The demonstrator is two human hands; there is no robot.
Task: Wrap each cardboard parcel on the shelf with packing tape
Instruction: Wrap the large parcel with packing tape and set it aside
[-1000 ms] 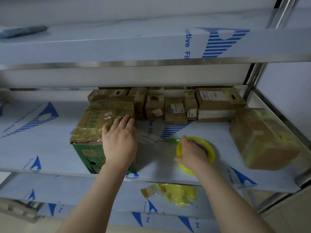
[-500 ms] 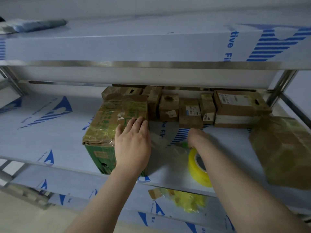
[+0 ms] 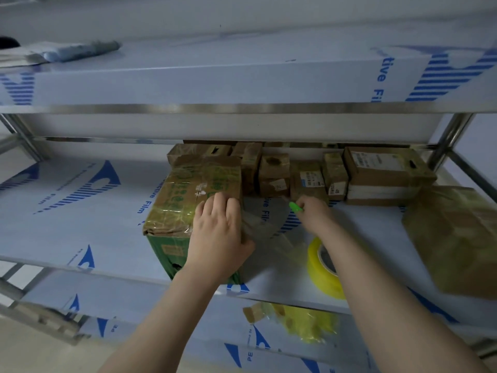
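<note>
My left hand (image 3: 219,232) lies flat on the near right corner of the big parcel (image 3: 185,195). The fingers are straight and close together on its top, and the thumb is spread down its right side. My right hand (image 3: 313,215) is curled round a small bright-green plastic piece (image 3: 295,206) whose tip pokes out to the left of my knuckles; I cannot tell what sort of tool it is.

Between my hands a strip of clear tape (image 3: 269,227), slack and wrinkled, runs from the parcel's right side toward the tape roll (image 3: 321,273). The roll is a thick yellow ring standing on edge just under my right forearm.

The parcel is a blocky carton. Its brown top carries green print under glossy, crinkled tape, and its front face is plain green. It sits near the front of the middle shelf (image 3: 80,224), which is smooth, with white film printed in blue over it and a steel rim.

Behind it, against the back, stands a row of small brown boxes (image 3: 274,173), some with white labels. Far right is a second parcel (image 3: 457,238), shiny with yellowish tape and blurred. On the shelf below lies a crumpled wad of yellow tape (image 3: 309,323).
</note>
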